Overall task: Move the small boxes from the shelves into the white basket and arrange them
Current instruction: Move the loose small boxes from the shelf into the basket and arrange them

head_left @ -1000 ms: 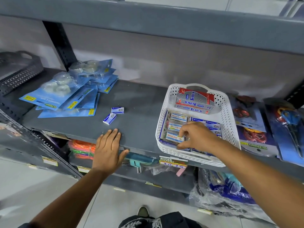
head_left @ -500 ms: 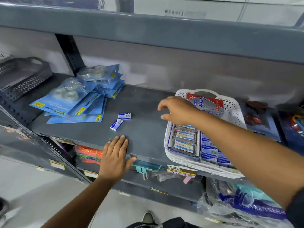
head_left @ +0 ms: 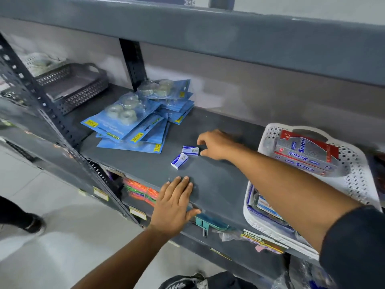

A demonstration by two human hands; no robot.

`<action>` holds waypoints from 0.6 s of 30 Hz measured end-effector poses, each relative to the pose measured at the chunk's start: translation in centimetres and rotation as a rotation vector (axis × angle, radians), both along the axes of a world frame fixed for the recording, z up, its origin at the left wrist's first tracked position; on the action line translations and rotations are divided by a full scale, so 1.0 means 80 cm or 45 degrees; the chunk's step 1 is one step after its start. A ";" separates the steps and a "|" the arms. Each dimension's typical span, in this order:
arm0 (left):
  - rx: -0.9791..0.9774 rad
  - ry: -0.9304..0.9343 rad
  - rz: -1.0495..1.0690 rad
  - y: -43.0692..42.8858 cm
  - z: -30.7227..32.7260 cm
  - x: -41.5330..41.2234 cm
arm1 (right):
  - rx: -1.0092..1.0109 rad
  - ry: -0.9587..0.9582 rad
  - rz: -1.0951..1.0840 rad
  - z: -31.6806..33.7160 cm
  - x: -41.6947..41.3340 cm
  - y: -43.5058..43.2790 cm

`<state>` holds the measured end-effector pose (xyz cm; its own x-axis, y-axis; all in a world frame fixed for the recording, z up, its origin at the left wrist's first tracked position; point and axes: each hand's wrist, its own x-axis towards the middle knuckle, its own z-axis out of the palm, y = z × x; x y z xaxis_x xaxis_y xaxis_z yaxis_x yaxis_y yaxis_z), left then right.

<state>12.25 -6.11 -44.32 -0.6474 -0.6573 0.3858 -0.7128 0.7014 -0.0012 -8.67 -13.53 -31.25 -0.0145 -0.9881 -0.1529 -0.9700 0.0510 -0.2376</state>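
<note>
The right hand (head_left: 216, 146) reaches left across the shelf (head_left: 218, 184), grip apart around the far box (head_left: 190, 150). The near box (head_left: 179, 161) lies beside it. The left hand (head_left: 174, 205) rests flat, fingers spread. The basket (head_left: 354, 180) sits right.

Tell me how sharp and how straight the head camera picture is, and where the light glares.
Head view: wide-angle bending bows the grey metal shelf and its upper beam; the two small blue-and-white boxes and the open right hand beside them read fairly sharp; edges smear, as at the white perforated plastic basket; soft glare on the clear blister packs; the left hand casts only a faint shadow.
</note>
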 end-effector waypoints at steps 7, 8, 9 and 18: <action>-0.002 0.030 -0.015 0.000 -0.006 0.002 | 0.072 -0.006 0.034 -0.012 0.010 -0.023; 0.007 0.023 -0.016 0.000 -0.006 0.002 | 0.084 -0.012 0.035 -0.013 0.011 -0.025; 0.014 0.017 -0.015 0.001 -0.005 0.002 | 0.090 -0.020 0.034 -0.014 0.012 -0.026; 0.109 -0.043 0.008 0.004 0.005 0.002 | -0.094 -0.004 -0.008 0.003 -0.001 -0.002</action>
<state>12.39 -5.80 -43.92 -0.6549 -0.6908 0.3064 -0.7175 0.6957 0.0346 -8.77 -13.68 -30.97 -0.0207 -0.9966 -0.0797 -0.9690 0.0397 -0.2437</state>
